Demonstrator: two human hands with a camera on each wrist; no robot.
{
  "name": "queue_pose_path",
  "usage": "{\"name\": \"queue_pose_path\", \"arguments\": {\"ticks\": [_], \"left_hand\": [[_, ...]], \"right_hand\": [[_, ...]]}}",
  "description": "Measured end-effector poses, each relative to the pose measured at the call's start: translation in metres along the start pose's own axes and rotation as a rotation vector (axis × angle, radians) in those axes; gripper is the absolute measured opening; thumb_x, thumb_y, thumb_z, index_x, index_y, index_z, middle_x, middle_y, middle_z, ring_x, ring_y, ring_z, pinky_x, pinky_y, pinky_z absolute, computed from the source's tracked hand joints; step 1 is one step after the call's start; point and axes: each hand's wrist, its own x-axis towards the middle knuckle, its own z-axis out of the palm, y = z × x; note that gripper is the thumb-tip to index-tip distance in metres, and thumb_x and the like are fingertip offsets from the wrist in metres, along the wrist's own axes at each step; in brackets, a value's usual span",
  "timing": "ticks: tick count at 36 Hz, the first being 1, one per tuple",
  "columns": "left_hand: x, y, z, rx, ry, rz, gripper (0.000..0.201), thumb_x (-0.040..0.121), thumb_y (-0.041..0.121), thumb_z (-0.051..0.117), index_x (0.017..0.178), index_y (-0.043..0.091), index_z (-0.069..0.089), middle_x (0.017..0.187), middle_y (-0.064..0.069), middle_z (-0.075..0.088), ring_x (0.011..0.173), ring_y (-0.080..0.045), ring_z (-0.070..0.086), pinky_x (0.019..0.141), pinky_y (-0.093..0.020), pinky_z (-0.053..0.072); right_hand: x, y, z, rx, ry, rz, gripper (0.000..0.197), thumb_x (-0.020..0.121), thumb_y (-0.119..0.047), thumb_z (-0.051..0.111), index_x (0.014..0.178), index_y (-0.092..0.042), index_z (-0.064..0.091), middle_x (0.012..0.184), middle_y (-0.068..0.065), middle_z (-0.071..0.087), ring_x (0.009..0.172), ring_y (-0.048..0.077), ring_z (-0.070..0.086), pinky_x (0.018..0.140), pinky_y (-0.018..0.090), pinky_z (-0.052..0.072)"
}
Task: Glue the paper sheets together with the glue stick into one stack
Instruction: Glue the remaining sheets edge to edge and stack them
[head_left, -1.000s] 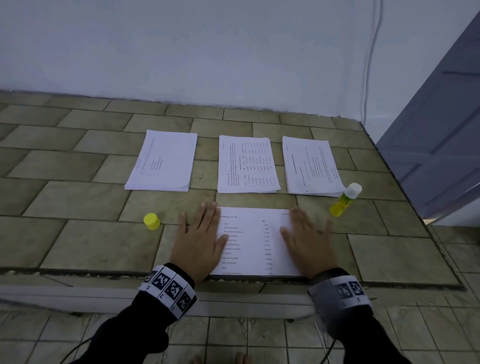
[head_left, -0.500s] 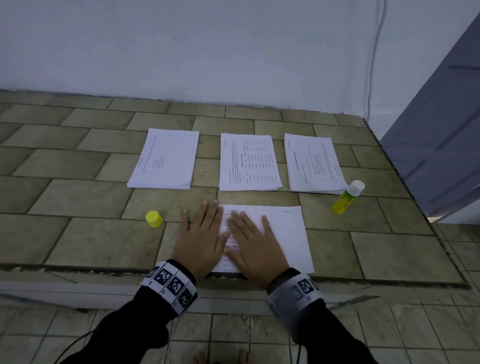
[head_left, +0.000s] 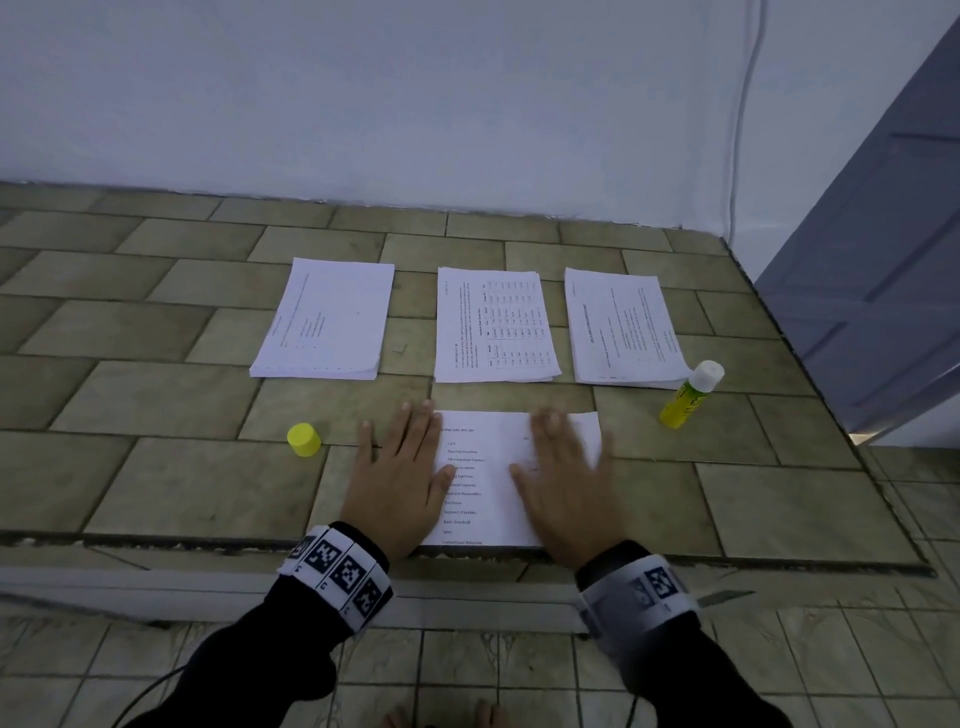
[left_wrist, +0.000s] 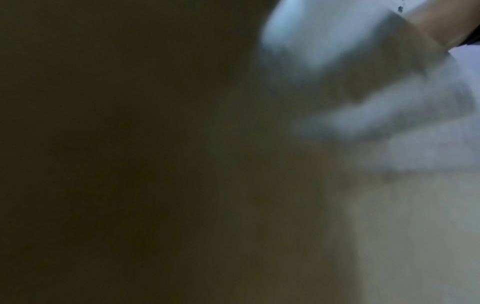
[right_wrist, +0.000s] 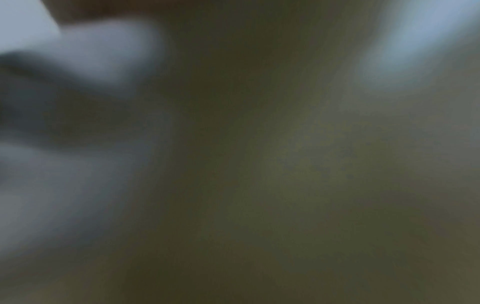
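Pressing: both hands flat on near sheet (head_left: 488, 483) at front edge of tiled worktop (head_left: 156, 400).
Left hand (head_left: 397, 478): fingers straight and spread, grip wide, holding nothing; palm half on the tiles, half on the sheet's left edge, hiding the start of the printed lines.
Right hand (head_left: 566, 488): fingers straight, grip wide, flat on the sheet's right part; fingertips motion-blurred, covers the sheet's right side.
Near sheet: printed side up, near edge at the worktop lip; whether more sheets lie under it, cannot tell.
Wrists: marker bands, dark sleeves; forearms cut off by bottom edge.
Yellow cap (head_left: 304, 439): on the tiles just left of left hand, apart from it.
Glue stick (head_left: 691, 395): yellow body, white end, tilted, right of the near sheet, by the near corner of right stack; touching or not, cannot tell.
Far row: left stack (head_left: 327, 319), middle stack (head_left: 496, 325), right stack (head_left: 621, 327), side by side with gaps; print too small to read.
Wall (head_left: 415, 104): white, behind the stacks.
Wrist views: both blurred and dark, only pale smears and dim tile colour, nothing usable.
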Motion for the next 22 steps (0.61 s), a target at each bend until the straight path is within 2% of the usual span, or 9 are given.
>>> {"name": "queue_pose_path", "arguments": {"ticks": [2, 3, 6, 9, 12, 15, 18, 20, 22], "left_hand": [[0.0, 0.0, 0.0, 0.001, -0.005, 0.004, 0.064, 0.096, 0.045, 0.028, 0.141, 0.004, 0.048, 0.15, -0.011, 0.044, 0.138, -0.03, 0.041, 0.104, -0.064, 0.033], [0.0, 0.0, 0.0, 0.001, -0.006, 0.006, 0.064, 0.096, 0.045, 0.028, 0.141, 0.004, 0.048, 0.149, -0.011, 0.044, 0.138, -0.03, 0.042, 0.104, -0.064, 0.033], [0.0, -0.002, 0.001, -0.003, -0.015, 0.001, 0.064, 0.096, 0.045, 0.027, 0.141, 0.005, 0.048, 0.15, -0.01, 0.044, 0.138, -0.028, 0.042, 0.105, -0.063, 0.033], [-0.001, -0.002, 0.001, -0.004, -0.024, -0.007, 0.065, 0.096, 0.046, 0.027, 0.143, 0.005, 0.045, 0.151, -0.009, 0.042, 0.14, -0.028, 0.04, 0.106, -0.062, 0.032], [-0.001, -0.002, -0.001, -0.008, -0.03, -0.011, 0.065, 0.097, 0.047, 0.025, 0.144, 0.006, 0.044, 0.152, -0.008, 0.041, 0.141, -0.027, 0.037, 0.107, -0.062, 0.03], [-0.001, -0.002, -0.002, -0.008, -0.03, -0.014, 0.065, 0.097, 0.047, 0.024, 0.144, 0.006, 0.044, 0.152, -0.008, 0.041, 0.141, -0.028, 0.038, 0.107, -0.062, 0.031], [-0.001, -0.001, -0.002, -0.005, -0.034, -0.017, 0.065, 0.097, 0.047, 0.025, 0.144, 0.006, 0.044, 0.152, -0.009, 0.042, 0.14, -0.028, 0.039, 0.107, -0.061, 0.03], [-0.001, 0.0, -0.002, -0.008, -0.043, -0.017, 0.065, 0.097, 0.047, 0.025, 0.144, 0.006, 0.044, 0.152, -0.009, 0.042, 0.14, -0.028, 0.039, 0.107, -0.061, 0.03], [-0.001, -0.001, -0.001, -0.007, -0.053, -0.021, 0.065, 0.098, 0.047, 0.023, 0.145, 0.006, 0.043, 0.152, -0.009, 0.04, 0.14, -0.028, 0.038, 0.107, -0.061, 0.03]], "right_hand": [[0.003, -0.025, 0.007, 0.023, -0.1, -0.153, 0.081, 0.092, -0.057, -0.011, 0.153, -0.011, 0.016, 0.16, 0.005, 0.01, 0.148, 0.021, 0.01, 0.115, 0.062, 0.006], [0.004, -0.033, 0.009, 0.026, -0.142, -0.196, 0.081, 0.092, -0.057, -0.011, 0.152, -0.011, 0.019, 0.16, 0.004, 0.012, 0.148, 0.02, 0.012, 0.114, 0.064, 0.01], [0.007, -0.04, 0.017, 0.033, -0.195, -0.197, 0.073, 0.099, -0.052, 0.0, 0.144, -0.013, 0.041, 0.152, 0.003, 0.037, 0.141, 0.019, 0.035, 0.105, 0.064, 0.032], [0.005, -0.018, 0.016, 0.038, -0.141, -0.167, 0.075, 0.097, -0.056, -0.004, 0.149, -0.016, 0.032, 0.156, -0.001, 0.029, 0.144, 0.017, 0.028, 0.113, 0.06, 0.018], [0.007, 0.019, 0.01, 0.008, -0.082, -0.041, 0.083, 0.087, -0.061, -0.013, 0.154, -0.019, 0.01, 0.161, -0.005, 0.008, 0.149, 0.011, 0.007, 0.116, 0.052, -0.003], [0.004, 0.049, 0.001, -0.015, -0.085, 0.107, 0.087, 0.078, -0.058, -0.016, 0.155, -0.021, 0.004, 0.162, -0.008, 0.0, 0.148, 0.007, -0.002, 0.117, 0.051, -0.002], [0.003, 0.058, -0.004, 0.009, -0.14, 0.13, 0.088, 0.077, -0.06, -0.017, 0.154, -0.021, -0.001, 0.162, -0.009, -0.005, 0.147, 0.003, -0.007, 0.116, 0.051, -0.007], [0.001, 0.056, -0.014, 0.113, -0.196, 0.171, 0.078, 0.088, -0.06, -0.007, 0.154, -0.019, -0.001, 0.162, -0.008, -0.006, 0.147, 0.003, -0.008, 0.117, 0.051, -0.008], [-0.005, 0.053, -0.033, 0.26, -0.202, 0.229, 0.061, 0.102, -0.047, 0.014, 0.154, -0.017, 0.006, 0.162, -0.003, 0.004, 0.148, 0.008, 0.0, 0.119, 0.05, 0.004]]}}
